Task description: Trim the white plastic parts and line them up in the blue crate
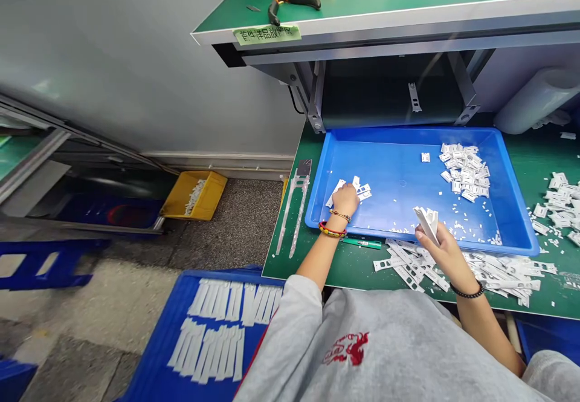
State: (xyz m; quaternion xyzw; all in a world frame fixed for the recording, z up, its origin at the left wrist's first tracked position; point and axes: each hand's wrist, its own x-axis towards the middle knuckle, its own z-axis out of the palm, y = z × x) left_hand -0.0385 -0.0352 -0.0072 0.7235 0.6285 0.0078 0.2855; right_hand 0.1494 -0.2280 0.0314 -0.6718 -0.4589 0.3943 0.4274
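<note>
My left hand [345, 201] reaches into the left end of a blue tray [385, 166], its fingers curled down on white plastic parts [363, 191]; the fingertips are partly hidden. At the tray's front edge my right hand [446, 251] is closed around several long white plastic strips [426, 223], held together and tilted up. Below it, a heap of similar slotted strips [410, 266] lies on the green bench along the tray. Small white pieces [466, 172] are piled in the tray's right back part, with tiny scraps scattered nearby.
A conveyor belt [371, 87] behind the tray carries one white strip [414, 97]. Left of the tray lies a long two-pronged fixture [294, 208]; a green marker [362, 243] lies in front. Pliers [294, 2] rest on the upper shelf. A blue crate [181, 293] holds rows of strips.
</note>
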